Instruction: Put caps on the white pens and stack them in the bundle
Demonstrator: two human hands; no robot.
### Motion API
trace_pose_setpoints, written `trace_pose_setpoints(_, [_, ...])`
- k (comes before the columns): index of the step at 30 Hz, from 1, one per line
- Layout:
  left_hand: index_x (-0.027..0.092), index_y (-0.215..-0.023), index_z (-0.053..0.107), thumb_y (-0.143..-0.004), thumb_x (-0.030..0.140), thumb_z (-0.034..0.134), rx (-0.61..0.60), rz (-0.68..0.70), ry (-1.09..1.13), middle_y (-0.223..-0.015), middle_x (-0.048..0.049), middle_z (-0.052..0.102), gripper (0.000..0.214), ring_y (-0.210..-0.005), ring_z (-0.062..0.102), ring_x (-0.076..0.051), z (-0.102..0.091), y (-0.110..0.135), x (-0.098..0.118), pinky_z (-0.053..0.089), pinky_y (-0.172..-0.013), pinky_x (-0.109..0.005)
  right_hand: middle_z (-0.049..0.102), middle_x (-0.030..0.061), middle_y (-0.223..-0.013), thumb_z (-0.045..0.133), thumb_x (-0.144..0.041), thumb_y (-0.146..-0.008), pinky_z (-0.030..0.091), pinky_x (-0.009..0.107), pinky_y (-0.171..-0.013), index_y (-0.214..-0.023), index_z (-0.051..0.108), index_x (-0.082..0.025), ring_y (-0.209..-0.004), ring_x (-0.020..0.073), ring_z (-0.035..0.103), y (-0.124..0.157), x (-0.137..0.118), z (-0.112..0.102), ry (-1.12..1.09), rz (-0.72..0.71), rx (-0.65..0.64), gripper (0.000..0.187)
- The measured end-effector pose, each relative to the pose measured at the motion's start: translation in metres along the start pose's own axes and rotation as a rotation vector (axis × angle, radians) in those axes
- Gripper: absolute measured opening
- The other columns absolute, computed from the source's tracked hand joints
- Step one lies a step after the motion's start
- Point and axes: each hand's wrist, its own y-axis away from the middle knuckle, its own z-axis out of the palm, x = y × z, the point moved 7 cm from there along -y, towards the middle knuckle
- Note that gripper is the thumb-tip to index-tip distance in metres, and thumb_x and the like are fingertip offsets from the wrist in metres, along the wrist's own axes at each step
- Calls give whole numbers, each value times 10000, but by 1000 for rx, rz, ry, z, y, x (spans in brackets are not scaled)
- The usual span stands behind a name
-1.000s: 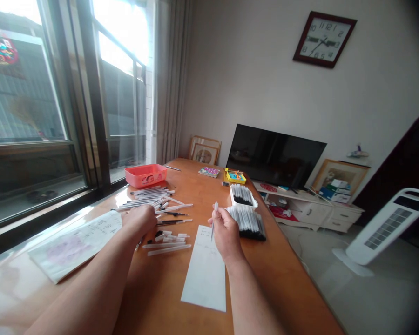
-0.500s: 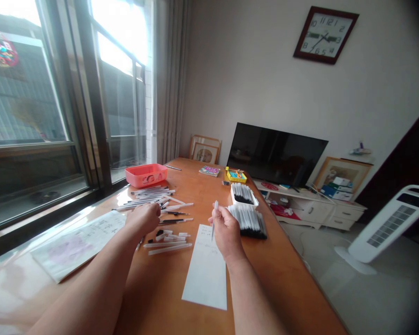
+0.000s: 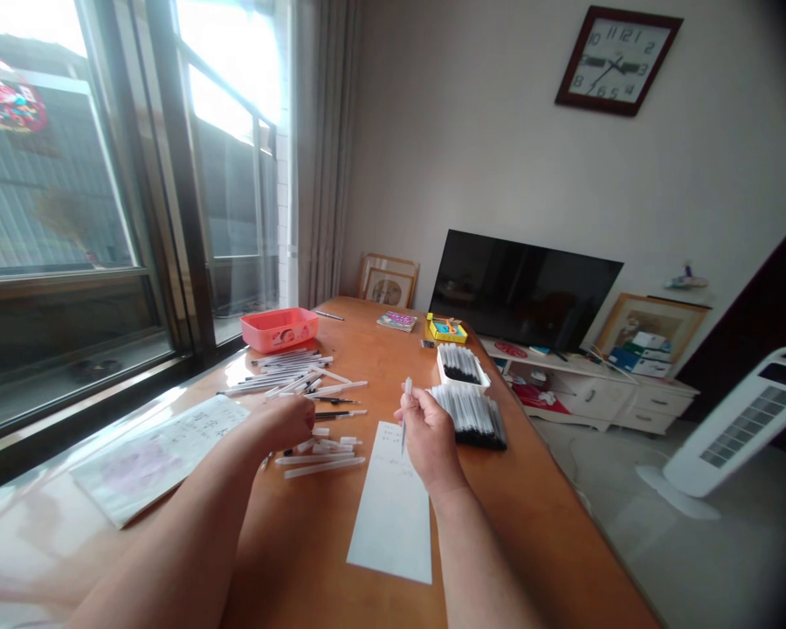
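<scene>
My right hand (image 3: 430,434) is closed around a slim pen (image 3: 408,385) with a whitish barrel, held upright, tip down, over a long sheet of paper (image 3: 391,524) with some writing near its top. To the left, my left hand (image 3: 294,422) reaches down among the pen parts with its fingers curled; the fingertips and anything in them are hidden. Short clear pen caps (image 3: 327,447) and clear barrels (image 3: 324,468) lie just beside it. Beyond are dark refills (image 3: 341,414) and a heap of pens (image 3: 288,360).
At right, a bundle of black-ended clear pens (image 3: 475,419) lies before a white box (image 3: 484,384) holding more. A pink basket (image 3: 280,332), a yellow box (image 3: 448,332) and a booklet (image 3: 396,321) stand farther back. A workbook (image 3: 163,454) lies by the window.
My left hand has come down nearer to me, from the refills to the pen caps, covering some of them. My right hand keeps holding the pen. The view has shifted slightly.
</scene>
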Motion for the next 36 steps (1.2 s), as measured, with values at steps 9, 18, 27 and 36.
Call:
trace_pose_setpoints(9, [211, -564, 649, -526, 135, 635, 62, -28, 91, -617, -42, 653, 86, -651, 599, -230, -6, -1, -2, 397, -616, -302, 693, 28, -798, 534, -547, -955, 492, 275, -687, -1076, 719, -215, -752, 197, 672, 0, 4, 4, -14, -23, -13, 398])
trace_pose_setpoints(18, [176, -862, 706, -709, 245, 655, 199, 122, 461, -760, -50, 693, 175, -716, 613, -220, -14, -2, 17, 412, -639, -304, 708, 38, -815, 605, -516, -923, 485, 262, -681, -1170, 718, -185, -753, 184, 638, 1, 13, 17, -19, -7, -77, 428])
trace_pose_setpoints(27, [152, -945, 729, -725, 272, 852, -23, 209, 1614, -969, -93, 732, 279, -921, 674, -196, -13, 14, 54, 490, -822, -285, 647, -2, -734, 509, -460, -1001, 373, 225, -604, -1012, 737, -202, -673, 141, 538, 24, -27, 40, 119, -135, -268, 345])
trace_pose_setpoints(36, [145, -947, 743, -711, 216, 870, -102, 178, 1677, -938, -90, 753, 277, -810, 671, -156, -11, 20, 66, 493, -796, -275, 612, -1, -706, 457, -452, -1024, 321, 232, -581, -898, 707, -189, -636, 133, 497, 26, -31, 40, 197, -186, -258, 384])
